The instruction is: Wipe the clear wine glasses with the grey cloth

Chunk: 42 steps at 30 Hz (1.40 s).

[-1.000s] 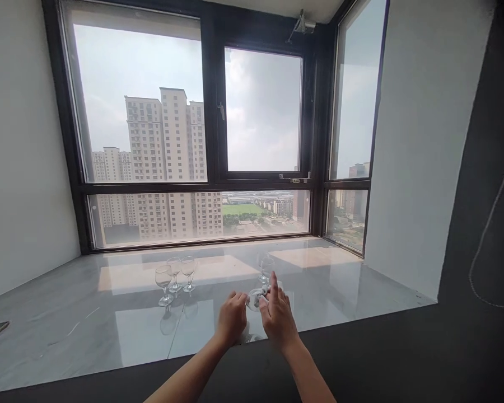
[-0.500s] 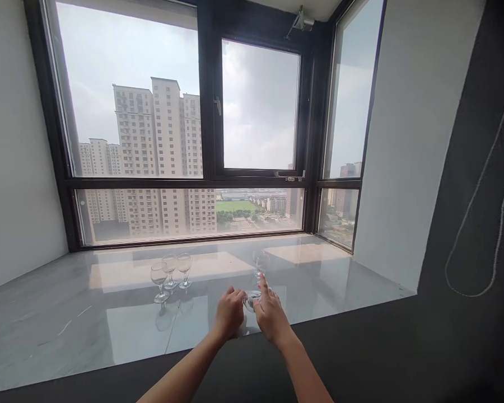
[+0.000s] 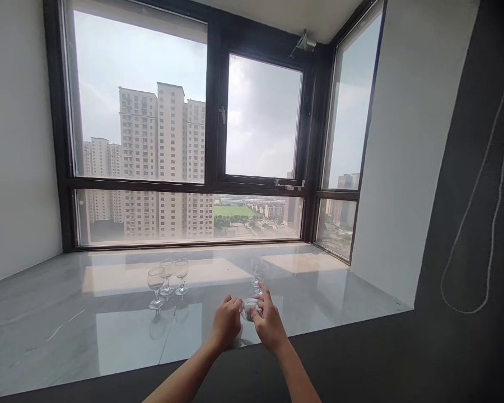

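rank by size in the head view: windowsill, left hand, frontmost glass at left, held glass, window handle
1. Windowsill
2. Left hand
3. Frontmost glass at left and held glass: order unsure, since the hands partly hide the held one
4. Window handle

The left hand (image 3: 225,322) and right hand (image 3: 269,324) hold a clear glass (image 3: 247,310) left of which three stemmed glasses (image 3: 167,272) stand.

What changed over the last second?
The right hand's index finger went from nearly upright to leaning left. The view shifted slightly. Nothing grasped or released: left hand and right still on the glass; three glasses at left unmoved.
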Each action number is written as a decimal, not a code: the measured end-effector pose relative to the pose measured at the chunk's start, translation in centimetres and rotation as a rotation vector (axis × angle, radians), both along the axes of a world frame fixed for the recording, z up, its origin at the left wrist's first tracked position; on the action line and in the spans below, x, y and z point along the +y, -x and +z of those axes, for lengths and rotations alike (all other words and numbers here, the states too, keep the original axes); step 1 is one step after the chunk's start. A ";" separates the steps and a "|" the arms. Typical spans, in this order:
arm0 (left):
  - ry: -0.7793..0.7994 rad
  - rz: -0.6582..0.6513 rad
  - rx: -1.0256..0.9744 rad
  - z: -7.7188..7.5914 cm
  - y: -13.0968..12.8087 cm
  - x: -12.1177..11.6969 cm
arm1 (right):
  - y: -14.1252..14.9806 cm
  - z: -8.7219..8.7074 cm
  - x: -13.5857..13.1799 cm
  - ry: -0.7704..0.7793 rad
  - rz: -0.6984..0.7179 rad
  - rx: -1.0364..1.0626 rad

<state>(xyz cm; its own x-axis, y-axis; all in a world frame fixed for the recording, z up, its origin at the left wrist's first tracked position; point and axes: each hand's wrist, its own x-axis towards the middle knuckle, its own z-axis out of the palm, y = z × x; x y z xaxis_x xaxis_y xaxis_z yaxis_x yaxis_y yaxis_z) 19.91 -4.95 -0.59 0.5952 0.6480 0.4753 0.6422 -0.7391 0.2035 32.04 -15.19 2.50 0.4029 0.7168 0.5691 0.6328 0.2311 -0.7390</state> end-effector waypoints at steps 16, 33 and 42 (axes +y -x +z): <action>0.049 0.025 -0.015 0.1 0.3 0.1 | -4.8 -0.8 -1.6 -0.106 -0.124 0.526; 0.013 -0.071 -0.041 -0.1 0.4 0.8 | -11.0 -11.6 -0.3 -0.107 -0.561 -0.350; 0.056 -0.169 -0.204 -0.3 0.7 1.6 | -11.5 -11.3 -0.7 -0.048 -0.580 -0.442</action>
<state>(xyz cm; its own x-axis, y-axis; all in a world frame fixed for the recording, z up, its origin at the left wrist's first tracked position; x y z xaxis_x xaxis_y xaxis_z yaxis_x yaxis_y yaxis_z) 19.21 -3.34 -0.89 0.5925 0.5764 0.5627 0.4520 -0.8161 0.3600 43.53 -15.92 -8.77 0.4354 0.4277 0.7921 0.9002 -0.2062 -0.3835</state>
